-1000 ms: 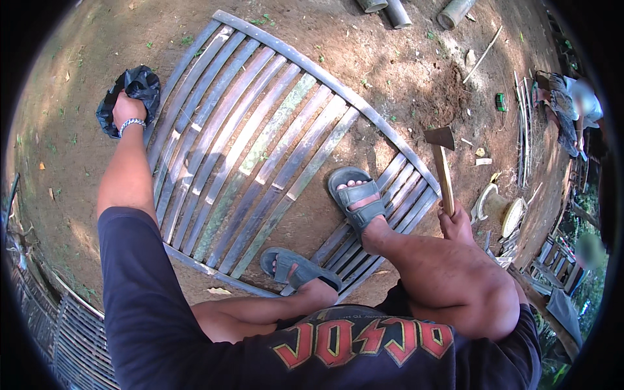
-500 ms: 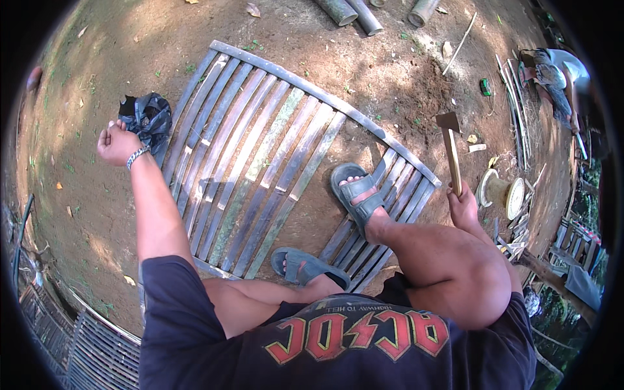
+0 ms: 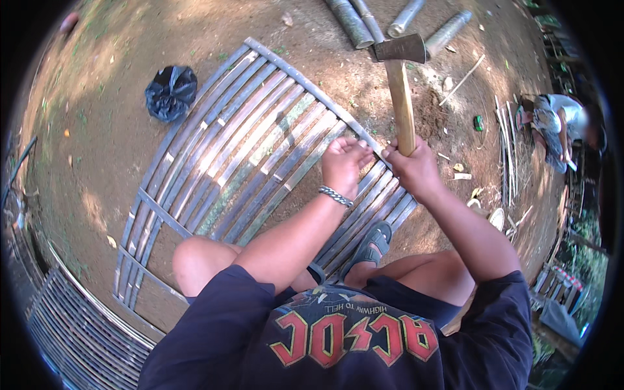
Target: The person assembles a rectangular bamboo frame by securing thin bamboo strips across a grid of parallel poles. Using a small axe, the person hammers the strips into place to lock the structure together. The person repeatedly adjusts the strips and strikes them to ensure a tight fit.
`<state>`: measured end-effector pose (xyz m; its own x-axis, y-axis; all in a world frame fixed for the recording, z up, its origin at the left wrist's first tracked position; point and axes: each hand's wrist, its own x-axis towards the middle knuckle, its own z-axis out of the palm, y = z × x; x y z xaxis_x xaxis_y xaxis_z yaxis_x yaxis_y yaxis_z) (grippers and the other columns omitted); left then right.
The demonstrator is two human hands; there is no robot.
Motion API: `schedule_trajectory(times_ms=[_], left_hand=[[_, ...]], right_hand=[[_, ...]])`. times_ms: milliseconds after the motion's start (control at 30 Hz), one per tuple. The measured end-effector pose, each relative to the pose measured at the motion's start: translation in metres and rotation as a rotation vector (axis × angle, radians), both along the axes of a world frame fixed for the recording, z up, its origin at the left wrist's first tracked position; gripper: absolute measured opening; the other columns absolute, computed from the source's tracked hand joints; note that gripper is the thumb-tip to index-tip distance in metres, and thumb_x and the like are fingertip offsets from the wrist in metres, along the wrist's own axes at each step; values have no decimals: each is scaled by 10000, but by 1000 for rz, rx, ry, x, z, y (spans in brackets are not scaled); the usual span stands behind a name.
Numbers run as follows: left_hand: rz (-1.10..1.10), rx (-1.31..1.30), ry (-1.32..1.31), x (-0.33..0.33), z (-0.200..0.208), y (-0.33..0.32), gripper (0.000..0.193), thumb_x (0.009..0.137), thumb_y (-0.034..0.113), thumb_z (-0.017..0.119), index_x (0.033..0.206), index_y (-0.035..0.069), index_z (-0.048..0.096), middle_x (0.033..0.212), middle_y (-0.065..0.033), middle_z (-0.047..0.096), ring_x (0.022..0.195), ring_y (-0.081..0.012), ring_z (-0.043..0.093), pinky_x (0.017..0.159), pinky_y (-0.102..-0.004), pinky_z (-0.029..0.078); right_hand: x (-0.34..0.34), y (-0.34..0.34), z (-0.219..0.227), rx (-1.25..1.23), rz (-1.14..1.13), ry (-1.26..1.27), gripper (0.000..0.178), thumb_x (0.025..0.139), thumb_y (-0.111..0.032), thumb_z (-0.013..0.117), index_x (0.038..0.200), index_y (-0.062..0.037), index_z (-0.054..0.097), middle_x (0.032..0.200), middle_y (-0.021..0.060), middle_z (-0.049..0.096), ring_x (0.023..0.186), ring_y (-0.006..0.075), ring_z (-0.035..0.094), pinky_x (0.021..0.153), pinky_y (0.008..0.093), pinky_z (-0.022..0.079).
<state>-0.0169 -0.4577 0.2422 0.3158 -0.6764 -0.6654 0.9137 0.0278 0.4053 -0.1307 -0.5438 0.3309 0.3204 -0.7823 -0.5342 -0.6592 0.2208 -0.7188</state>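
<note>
My right hand (image 3: 417,170) grips the lower wooden handle of a hatchet (image 3: 399,97), raised with its dark, broad steel head at the top. Close beside it, my left hand (image 3: 342,166) is closed, its fingertips pinched together; anything small between them cannot be made out. Both hands are over the right part of a slatted bamboo panel (image 3: 286,65) lying on the ground. Its long weathered strips run between crosspieces. My sandalled feet are by the short slats at the panel's right end, partly hidden by my arms and legs.
A black plastic bag (image 3: 170,94) stands left of the panel. Thick bamboo tubes (image 3: 447,34) lie at the far side. Thin sticks (image 3: 504,149) and a pale spool (image 3: 496,218) are on the right, where another person (image 3: 558,123) crouches. Another slatted panel (image 3: 84,331) is at lower left.
My left hand has moved right from beside the black bag to near my right hand. The right hand has raised the hatchet and brought it inward. My view has shifted and my legs are repositioned.
</note>
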Motion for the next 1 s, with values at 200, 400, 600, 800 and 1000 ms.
schedule_trajectory(times_ms=[200,400,600,800,1000], left_hand=[[87,133,167,-69,-81,28,165,971,-20,653,1056,19,517,1006,-135,699,920,-214,724,837,-356,629],[51,231,200,-92,-116,32,145,994,1,632,1114,-6,551,1037,-136,675,943,-228,722,809,-362,638],[-450,-20,-199,-70,-159,55,161,950,-32,660,1106,-6,628,1018,-69,711,915,-140,697,846,-285,579],[-756,220,-716,-40,-152,46,172,924,51,709,1093,25,731,1001,-91,759,886,-140,720,818,-283,576],[-566,319,-1813,-7,-199,29,66,857,92,732,909,117,762,1040,-56,733,1028,-246,651,943,-411,476]], right_hand=[[-35,33,-111,35,82,-64,183,910,-67,764,1023,-27,627,885,37,673,785,110,623,695,304,522],[-53,29,-151,166,53,-97,173,934,9,713,1064,-23,603,864,17,641,753,75,589,649,255,495],[-65,13,-177,256,159,-25,264,910,-62,775,1094,2,597,842,13,669,728,77,610,635,261,499],[-66,5,-204,266,129,32,239,914,-108,784,1029,-5,601,751,10,633,631,85,585,555,257,459],[-36,-33,-258,-71,-92,60,331,850,-194,814,1062,-10,639,784,102,692,694,195,675,680,341,531]])
